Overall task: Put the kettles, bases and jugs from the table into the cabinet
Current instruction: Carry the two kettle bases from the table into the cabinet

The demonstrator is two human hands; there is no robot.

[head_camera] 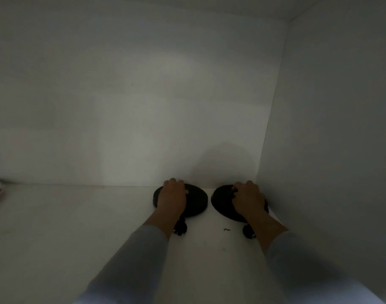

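Inside the white cabinet (143, 106), both hands reach to the back of the shelf (78, 227). The left hand (174, 198) lies over the left black kettle base (196, 204), fingers curled at its far edge. The right hand (249, 199) grips the right kettle base (222, 201), fingers bent over its centre. The bases sit side by side, just apart, near the right wall, each plug (180, 229) trailing forward

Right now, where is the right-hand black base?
In the head view, the right base lies on the cabinet shelf under the right hand, in the back right corner, beside the left base.
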